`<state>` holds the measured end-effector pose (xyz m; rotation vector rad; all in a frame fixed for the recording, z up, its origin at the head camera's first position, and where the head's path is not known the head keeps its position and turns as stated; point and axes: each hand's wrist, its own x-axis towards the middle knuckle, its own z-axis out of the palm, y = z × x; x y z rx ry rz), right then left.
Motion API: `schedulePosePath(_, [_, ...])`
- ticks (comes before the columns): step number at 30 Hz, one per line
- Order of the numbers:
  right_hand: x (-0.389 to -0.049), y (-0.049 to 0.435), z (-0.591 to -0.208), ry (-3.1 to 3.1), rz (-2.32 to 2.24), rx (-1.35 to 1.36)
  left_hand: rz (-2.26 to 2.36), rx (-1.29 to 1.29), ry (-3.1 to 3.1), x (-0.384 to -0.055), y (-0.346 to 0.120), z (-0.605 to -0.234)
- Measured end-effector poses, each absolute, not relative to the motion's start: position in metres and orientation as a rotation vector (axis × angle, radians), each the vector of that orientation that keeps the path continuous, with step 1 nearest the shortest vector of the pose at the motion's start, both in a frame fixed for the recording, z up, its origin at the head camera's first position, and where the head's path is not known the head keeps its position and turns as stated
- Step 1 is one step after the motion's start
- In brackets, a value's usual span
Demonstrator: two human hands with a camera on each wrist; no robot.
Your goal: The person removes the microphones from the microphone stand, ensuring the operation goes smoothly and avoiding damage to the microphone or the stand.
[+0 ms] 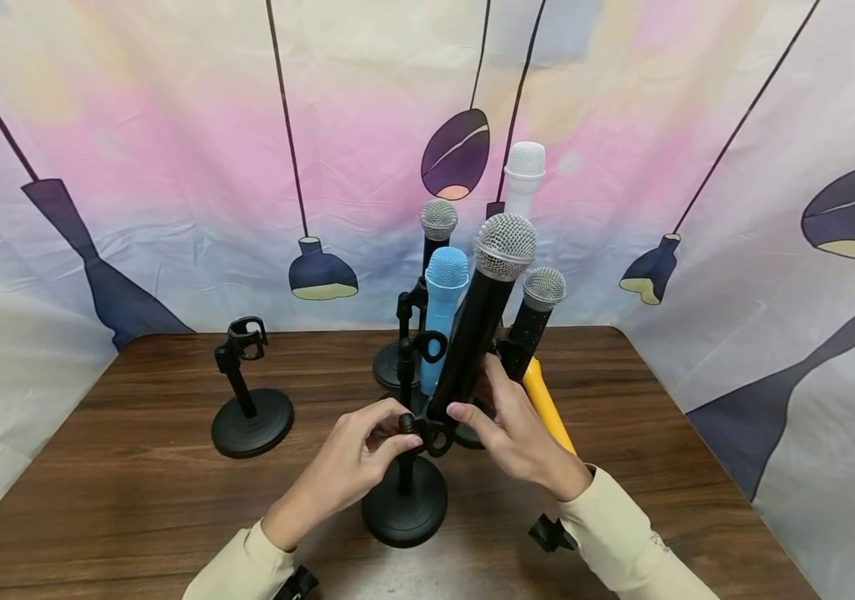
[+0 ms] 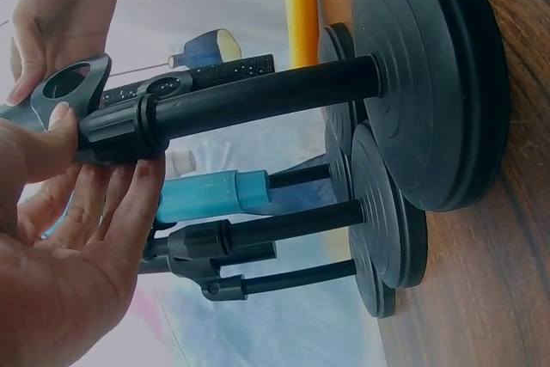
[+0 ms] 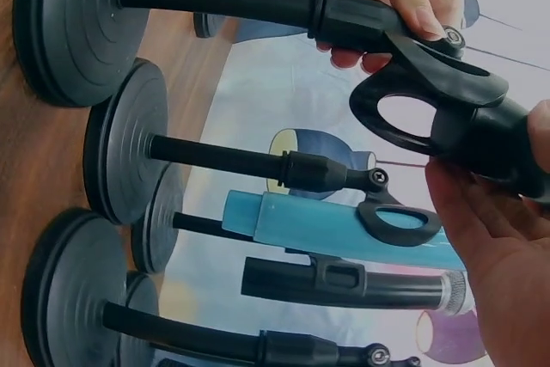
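Note:
A black microphone with a silver mesh head is held by my right hand, thumb on the near side of its lower body. It leans up and to the right, its lower end right at the ring-shaped clip of the nearest stand. My left hand grips that black stand at the joint just under the clip, thumb and fingers around it. The stand's round base rests on the table, its pole upright. Part of the clip is hidden behind fingers in the head view.
Behind the hands, a blue microphone, a black one, a white one and a speckled black one stand close together. A yellow rod-shaped thing slants beside my right wrist. An unoccupied stand is on the wooden table's left.

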<state>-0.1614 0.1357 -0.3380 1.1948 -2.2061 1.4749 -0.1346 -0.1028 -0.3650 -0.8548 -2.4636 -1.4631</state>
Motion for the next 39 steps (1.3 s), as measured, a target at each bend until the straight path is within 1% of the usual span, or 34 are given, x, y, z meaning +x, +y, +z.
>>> schedulePosePath(7, [-0.161,0.138,-0.334,-2.202,1.583,1.130,-1.461,-0.861,-2.465,-0.135,-0.102,-0.364])
schedulePosePath(15, [-0.160,0.140,-0.333,-2.193,1.571,1.140,-1.454,-0.862,-2.468,-0.135,-0.101,-0.363])
schedulePosePath(25, [-0.160,0.142,-0.322,-2.178,1.586,1.151,-1.451,-0.865,-2.464,-0.134,-0.101,-0.362])
schedulePosePath(30, [-0.159,0.143,-0.321,-2.188,1.606,1.120,-1.439,-0.854,-2.461,-0.133,-0.099,-0.363])
schedulePosePath(39, [-0.157,0.152,-0.320,-2.187,1.571,1.059,-1.234,-0.800,-2.437,-0.124,-0.096,-0.366])
